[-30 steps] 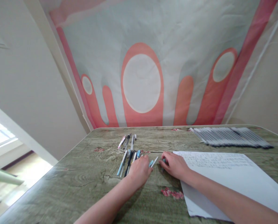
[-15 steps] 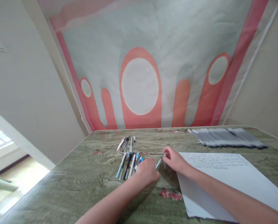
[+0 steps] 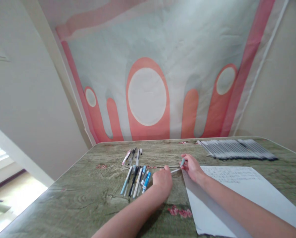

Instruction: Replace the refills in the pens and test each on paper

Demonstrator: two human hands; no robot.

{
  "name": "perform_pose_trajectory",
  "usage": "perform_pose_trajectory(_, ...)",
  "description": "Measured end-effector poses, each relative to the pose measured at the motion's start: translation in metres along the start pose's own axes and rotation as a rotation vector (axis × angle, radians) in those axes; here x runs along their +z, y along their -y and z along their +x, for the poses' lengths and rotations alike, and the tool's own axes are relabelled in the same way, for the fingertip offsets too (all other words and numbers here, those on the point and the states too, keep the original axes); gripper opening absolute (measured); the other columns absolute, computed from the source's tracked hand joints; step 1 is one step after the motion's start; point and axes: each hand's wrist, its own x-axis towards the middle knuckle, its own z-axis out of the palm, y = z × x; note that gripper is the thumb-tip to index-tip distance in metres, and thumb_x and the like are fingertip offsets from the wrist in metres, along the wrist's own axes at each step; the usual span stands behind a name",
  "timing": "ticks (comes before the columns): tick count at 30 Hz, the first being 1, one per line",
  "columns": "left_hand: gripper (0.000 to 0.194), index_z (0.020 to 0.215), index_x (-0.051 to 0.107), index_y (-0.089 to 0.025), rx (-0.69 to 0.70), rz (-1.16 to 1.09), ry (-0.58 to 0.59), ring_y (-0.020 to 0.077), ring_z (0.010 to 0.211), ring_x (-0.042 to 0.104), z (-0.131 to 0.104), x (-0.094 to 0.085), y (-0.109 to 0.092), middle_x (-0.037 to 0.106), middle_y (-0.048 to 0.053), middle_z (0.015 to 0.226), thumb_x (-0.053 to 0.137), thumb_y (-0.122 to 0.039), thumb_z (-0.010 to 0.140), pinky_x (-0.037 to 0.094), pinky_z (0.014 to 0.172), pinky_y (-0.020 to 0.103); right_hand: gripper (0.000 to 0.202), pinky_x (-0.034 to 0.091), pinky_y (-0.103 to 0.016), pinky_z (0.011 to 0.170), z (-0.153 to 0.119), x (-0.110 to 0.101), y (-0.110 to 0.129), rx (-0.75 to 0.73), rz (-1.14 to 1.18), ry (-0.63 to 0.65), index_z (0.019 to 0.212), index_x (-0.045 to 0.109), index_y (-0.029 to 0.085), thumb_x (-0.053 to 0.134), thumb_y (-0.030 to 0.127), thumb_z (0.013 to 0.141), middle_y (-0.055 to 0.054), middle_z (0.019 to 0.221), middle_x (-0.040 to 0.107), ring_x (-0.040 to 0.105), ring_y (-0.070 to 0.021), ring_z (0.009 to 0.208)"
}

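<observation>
My left hand (image 3: 163, 181) is closed on a slim white pen (image 3: 175, 171), whose narrow end points right toward my other hand. My right hand (image 3: 192, 168) pinches a small teal piece (image 3: 182, 162) that looks like a pen cap. The pen's narrow end comes close to the right fingertips; whether they touch I cannot tell. Left of my left hand lies a row of several pens, among them a bright blue pen (image 3: 146, 181), a white pen (image 3: 137, 182) and a light blue pen (image 3: 126, 180). My right forearm passes over a sheet of paper (image 3: 220, 201) with handwriting at its top.
Behind the row lie a pink-and-white pen (image 3: 126, 157) and a few darker pens and pieces. A long row of clear, dark-tipped pens or refills (image 3: 237, 149) is at the back right. The wood-patterned table (image 3: 88, 198) meets a patterned backdrop (image 3: 148, 96).
My hands have come into line, the pen now pointing right toward the teal piece, which has tilted up. The blue pen shows more fully beside my left hand. The view has shifted slightly.
</observation>
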Motion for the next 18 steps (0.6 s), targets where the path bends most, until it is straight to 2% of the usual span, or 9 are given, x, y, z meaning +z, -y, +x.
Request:
perform_pose_trajectory(4, 0.031, 0.108, 0.048, -0.009, -0.01, -0.136, 0.07, 0.0321, 0.089, 0.061, 0.013, -0.005, 0.003, 0.062, 0.023, 0.09, 0.041, -0.007, 0.078, 0.046, 0.071, 0.042, 0.02, 0.034, -0.017, 0.036, 0.01, -0.005, 0.006, -0.067, 0.085, -0.07, 0.078, 0.047, 0.02, 0.047, 0.017, 0.058, 0.007, 0.05, 0.049, 0.045, -0.0069, 0.04)
perform_pose_trajectory(7, 0.025, 0.103, 0.05, -0.006, -0.013, -0.411, 0.089, 0.0313, 0.088, 0.061, 0.023, -0.007, 0.005, 0.062, 0.024, 0.088, 0.044, -0.013, 0.08, 0.043, 0.074, 0.041, 0.025, 0.033, -0.016, 0.036, 0.017, -0.01, 0.014, -0.079, 0.123, -0.09, 0.082, 0.046, 0.022, 0.045, 0.015, 0.058, 0.007, 0.055, 0.052, 0.045, -0.0065, 0.041)
perform_pose_trajectory(10, 0.024, 0.095, 0.05, -0.011, 0.035, -0.686, 0.106, 0.0211, 0.071, 0.061, 0.031, -0.003, 0.002, 0.061, 0.013, 0.079, 0.033, -0.027, 0.087, 0.044, 0.062, 0.03, 0.025, 0.031, -0.016, 0.034, 0.018, -0.011, 0.015, -0.038, 0.106, -0.039, 0.081, 0.049, 0.02, 0.046, 0.012, 0.057, 0.005, 0.055, 0.052, 0.046, -0.0071, 0.041)
perform_pose_trajectory(13, 0.03, 0.095, 0.046, -0.016, 0.033, -1.109, 0.188, 0.0096, 0.047, 0.049, 0.036, 0.006, -0.003, 0.052, 0.001, 0.069, 0.027, -0.038, 0.087, 0.034, 0.042, 0.019, 0.018, 0.029, -0.016, 0.033, 0.011, -0.006, 0.012, 0.009, 0.063, 0.035, 0.074, 0.054, 0.017, 0.049, 0.012, 0.058, 0.004, 0.056, 0.053, 0.044, -0.0065, 0.041)
perform_pose_trajectory(15, 0.031, 0.094, 0.044, -0.018, 0.033, -1.402, 0.242, 0.0061, 0.042, 0.041, 0.037, 0.013, -0.004, 0.046, -0.003, 0.066, 0.031, -0.044, 0.085, 0.026, 0.037, 0.016, 0.012, 0.029, -0.016, 0.033, 0.005, -0.001, 0.011, 0.043, 0.01, 0.069, 0.074, 0.057, 0.017, 0.053, 0.017, 0.063, 0.003, 0.058, 0.054, 0.044, -0.0059, 0.041)
perform_pose_trajectory(18, 0.033, 0.087, 0.044, -0.017, 0.085, -1.569, 0.293, 0.0041, 0.041, 0.037, 0.036, 0.022, -0.004, 0.044, -0.004, 0.064, 0.042, -0.049, 0.079, 0.021, 0.036, 0.014, 0.017, 0.026, -0.015, 0.034, -0.003, 0.003, 0.011, 0.045, -0.117, 0.164, 0.074, 0.058, 0.017, 0.06, 0.033, 0.068, 0.004, 0.058, 0.053, 0.043, -0.005, 0.042)
